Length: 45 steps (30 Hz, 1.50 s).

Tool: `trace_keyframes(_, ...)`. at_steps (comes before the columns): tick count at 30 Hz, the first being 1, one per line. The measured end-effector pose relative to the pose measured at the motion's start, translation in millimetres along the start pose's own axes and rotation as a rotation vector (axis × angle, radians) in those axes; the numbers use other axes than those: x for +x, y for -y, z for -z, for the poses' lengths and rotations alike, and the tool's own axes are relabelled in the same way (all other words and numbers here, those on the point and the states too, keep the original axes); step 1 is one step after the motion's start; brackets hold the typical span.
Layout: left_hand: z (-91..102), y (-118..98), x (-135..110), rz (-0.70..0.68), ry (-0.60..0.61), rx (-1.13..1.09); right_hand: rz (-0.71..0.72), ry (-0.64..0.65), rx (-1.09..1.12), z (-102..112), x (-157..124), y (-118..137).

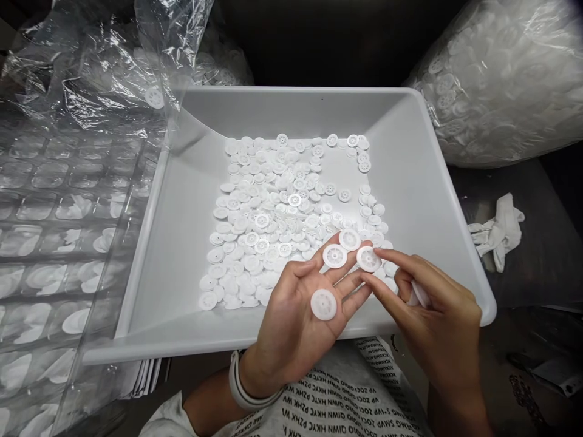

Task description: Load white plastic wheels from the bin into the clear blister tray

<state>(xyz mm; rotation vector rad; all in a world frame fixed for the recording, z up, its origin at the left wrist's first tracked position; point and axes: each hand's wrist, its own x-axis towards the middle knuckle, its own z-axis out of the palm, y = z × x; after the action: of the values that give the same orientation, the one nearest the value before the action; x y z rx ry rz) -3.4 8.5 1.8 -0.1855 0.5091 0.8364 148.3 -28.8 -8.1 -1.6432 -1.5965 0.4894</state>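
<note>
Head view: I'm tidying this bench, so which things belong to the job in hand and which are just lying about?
In hand: left hand bearing discs; right hand pinching one disc; tray holding a heap of more.
Lying about: crumpled cloth; full bag; clear plastic sheet.

Bare tray floor (182, 243) left of discs (273, 206)

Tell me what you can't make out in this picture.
Head view only.
White piece in the right hand: curled fingers hide most of it.
Tray floor under the left hand: the hand covers it.
Bag at right: plastic blurs its contents; the frame edge cuts it off.
</note>
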Motion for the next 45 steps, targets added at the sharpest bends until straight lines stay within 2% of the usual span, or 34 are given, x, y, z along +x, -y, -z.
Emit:
trace_keyframes(8, 0.3, 0, 1, 0.016, 0.03, 0.002, -0.074, -0.043, -0.009, -1, -1, 3)
trace_keyframes(21, -0.9, 0, 1, 0.029, 0.011, -0.009, -0.136, -0.007, 0.002, 0, 0, 1)
trace_keyframes(24, -1.4, -1, 0, 0.043, -0.008, 0.013, -0.021, 0.017, -0.006, 2, -2, 9)
trace_keyframes(28, -1.1, -2, -1, 0.058, 0.001, 0.072, 0.319, 0.192, -0.033, -6, -6, 25)
trace_keyframes(30, -1.0, -2, -1, 0.059, 0.006, 0.087, 0.41, 0.229, -0.094, -13, -9, 28)
trace_keyframes(35, -3.1, -1, 0, 0.048, -0.008, 0.07, 0.468, 0.165, -0.091, -13, -18, 17)
trace_keyframes(39, -4.3, 0, 1, 0.027, 0.029, 0.067, 0.435, 0.132, -0.144, -4, -18, 4)
trace_keyframes(45, -3.2, 1, 2, 0.02, 0.002, 0.084, 0.416, 0.127, -0.143, -4, -20, -3)
